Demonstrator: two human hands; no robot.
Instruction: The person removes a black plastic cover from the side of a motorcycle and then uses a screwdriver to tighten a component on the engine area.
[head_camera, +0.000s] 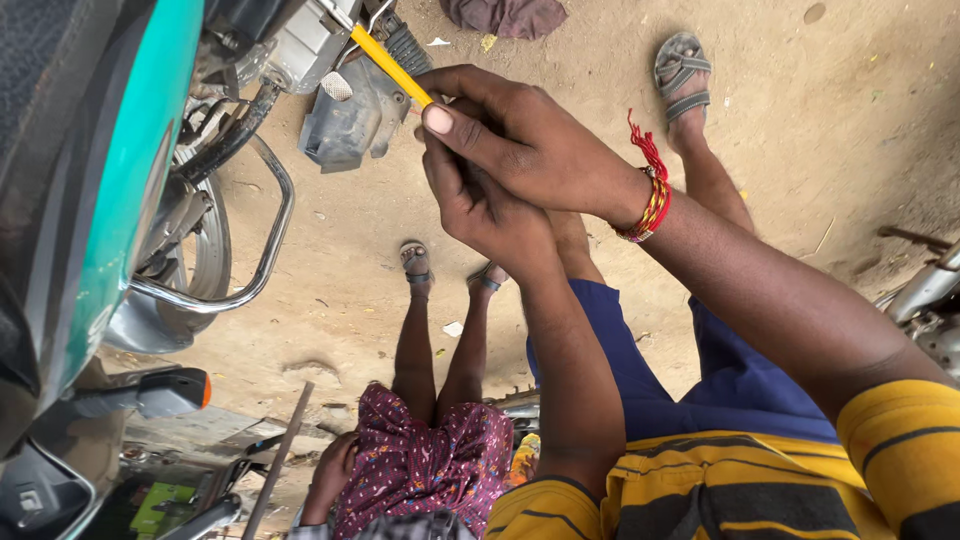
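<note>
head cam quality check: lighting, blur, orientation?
Head view: soft, even daylight, no hard shadows or glare; the frame appears upside down. The clasped hands, right hand over left hand, and the yellow tool are sharp. The teal motorcycle body at the left edge is soft and stretched.

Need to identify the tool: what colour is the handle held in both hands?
Yellow: the handle pokes out above the clasped hands, clearest in the head view.

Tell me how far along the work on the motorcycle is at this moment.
Done: nothing finished shows; no removed part or fastener is visible. In hand: the right hand and the left hand are clasped together around a yellow-handled tool, whose far end points into the motorcycle's engine area above a grey cover. Left: the tool is engaged, and its tip is hidden, so progress there cannot be judged.
</note>
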